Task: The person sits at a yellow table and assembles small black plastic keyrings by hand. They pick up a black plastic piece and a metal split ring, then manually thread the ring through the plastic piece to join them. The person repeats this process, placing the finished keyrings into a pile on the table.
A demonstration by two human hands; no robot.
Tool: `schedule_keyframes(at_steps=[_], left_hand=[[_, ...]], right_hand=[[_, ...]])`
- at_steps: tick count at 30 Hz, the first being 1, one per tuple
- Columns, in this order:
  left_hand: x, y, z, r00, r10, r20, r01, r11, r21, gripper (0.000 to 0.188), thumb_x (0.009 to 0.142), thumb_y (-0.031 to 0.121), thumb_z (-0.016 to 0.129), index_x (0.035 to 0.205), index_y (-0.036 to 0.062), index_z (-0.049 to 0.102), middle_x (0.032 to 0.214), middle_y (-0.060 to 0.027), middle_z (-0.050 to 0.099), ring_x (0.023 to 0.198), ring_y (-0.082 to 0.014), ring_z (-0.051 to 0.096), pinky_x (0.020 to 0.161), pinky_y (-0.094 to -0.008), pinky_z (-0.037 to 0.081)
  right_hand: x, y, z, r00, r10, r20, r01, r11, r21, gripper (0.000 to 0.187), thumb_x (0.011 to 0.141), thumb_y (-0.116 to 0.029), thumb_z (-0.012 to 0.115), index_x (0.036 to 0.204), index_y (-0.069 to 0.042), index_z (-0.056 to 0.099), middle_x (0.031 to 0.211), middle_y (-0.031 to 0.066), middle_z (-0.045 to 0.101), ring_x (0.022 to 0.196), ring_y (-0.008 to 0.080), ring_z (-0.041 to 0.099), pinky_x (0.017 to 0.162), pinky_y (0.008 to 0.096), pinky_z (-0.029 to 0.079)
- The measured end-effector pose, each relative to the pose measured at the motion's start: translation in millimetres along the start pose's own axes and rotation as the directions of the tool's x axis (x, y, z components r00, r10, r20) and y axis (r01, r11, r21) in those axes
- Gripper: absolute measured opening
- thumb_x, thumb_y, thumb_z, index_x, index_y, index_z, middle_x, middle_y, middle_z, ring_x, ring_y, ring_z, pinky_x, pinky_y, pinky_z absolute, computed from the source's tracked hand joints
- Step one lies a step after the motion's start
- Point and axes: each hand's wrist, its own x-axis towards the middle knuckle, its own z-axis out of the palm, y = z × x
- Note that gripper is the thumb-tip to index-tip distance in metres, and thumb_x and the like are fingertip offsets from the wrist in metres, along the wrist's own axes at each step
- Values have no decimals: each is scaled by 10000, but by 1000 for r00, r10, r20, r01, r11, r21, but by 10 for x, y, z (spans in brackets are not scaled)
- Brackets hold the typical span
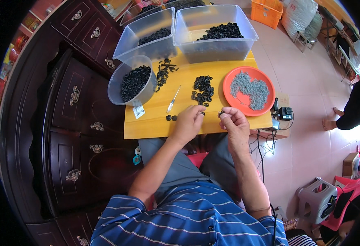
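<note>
Over the front of the yellow table [147, 127], my left hand [188, 124] is closed, thumb and fingers pinching a small black plastic part [203, 113]. A short gap to its right, my right hand [236, 125] pinches another small dark part [221, 113], mostly covered by the fingertips. Just beyond them lies a loose pile of black oval parts [203, 86]. Two black pieces [171, 117] rest beside my left hand. A screwdriver [174, 100] with a pale handle lies left of the pile. The red plate [228, 92] to the right holds many small grey metal pieces.
A clear round tub [115, 88] of black parts stands at the left, near scattered black sticks [162, 74]. Two clear bins [145, 49] [212, 52] with black parts line the far edge. A dark wooden cabinet [65, 119] borders the left. Cables [262, 143] hang at the right.
</note>
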Motion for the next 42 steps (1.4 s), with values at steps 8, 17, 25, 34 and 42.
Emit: schedule_keyframes(at_steps=[8,17,25,34,42], left_hand=[[-84,238,-102,950,-257,175,309,714,-628,229,1039,100,548,1227,-7,624,886,-4,617,739,-71,598,698,-241,519],[-92,402,-122,993,-113,28,112,848,-519,225,1037,83,555,1230,-7,626,911,-16,649,754,-70,596,692,-242,519],[-92,416,-88,999,-51,-16,38,881,-472,215,1032,63,567,1223,-4,639,938,-24,666,741,-68,593,674,-239,521],[-94,473,-90,999,-42,-5,35,892,-450,200,1026,53,573,1203,-7,646,941,-20,666,756,-62,600,681,-236,522],[-81,473,-64,997,51,-49,-65,938,-339,194,1002,33,611,1180,-17,667,950,-30,667,798,-73,617,717,-237,530]], right_hand=[[-32,-11,29,999,35,22,-35,999,-8,180,962,-33,670,1141,-21,660,951,-11,680,788,51,581,723,209,472],[-53,17,55,993,85,75,-84,996,-21,175,966,-28,670,1140,-13,659,956,-6,679,793,52,592,731,210,489],[-55,44,66,994,71,86,-71,997,0,160,963,-37,679,1122,-15,666,947,7,691,772,63,599,716,217,475],[-47,53,33,991,80,107,-80,997,-7,176,962,-18,677,1136,-2,658,991,7,686,841,57,617,775,223,510],[-50,42,34,993,65,96,-64,998,-12,172,959,-10,675,1129,3,657,976,7,686,826,52,609,766,215,505]])
